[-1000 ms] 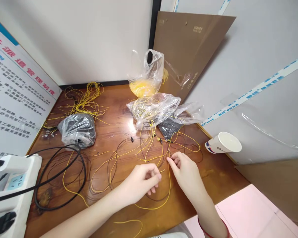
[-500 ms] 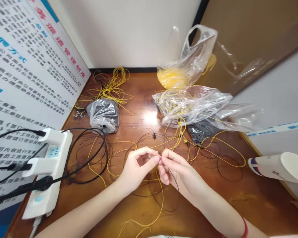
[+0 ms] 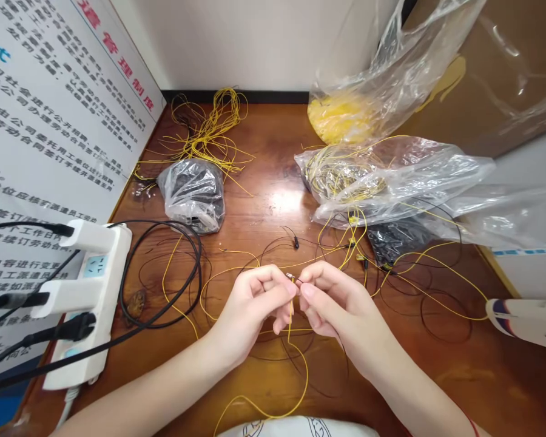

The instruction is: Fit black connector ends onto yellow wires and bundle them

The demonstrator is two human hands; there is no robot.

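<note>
The left hand [image 3: 250, 306] was nearly closed, thumb and forefinger pinched on the yellow wire [image 3: 306, 371], whose upper end, with a small pale tip [image 3: 290, 276], lay at the fingertips. From there the wire dropped between the hands and curved toward the person, below the left hand. The right hand [image 3: 348, 300], just beside it, was also nearly closed, thumb against forefinger on a thin dark wire [image 3: 299, 280] that reached across to the tip. Whether the two wires were joined could not be told.

Just beyond the fingertips, a black connector [image 3: 295, 243] lay on the table [image 3: 268, 145]. Left of the left hand was a black cable [image 3: 199, 273], and farther left a power strip [image 3: 107, 303]. Ahead of the left hand sat a grey bag [image 3: 193, 197], with a yellow bundle [image 3: 222, 121] behind it. Ahead of the right hand lay a clear bag [image 3: 423, 173] of wires and, nearer, a black bag [image 3: 395, 237]. Well to the right hand's right was a cup [image 3: 528, 321].
</note>
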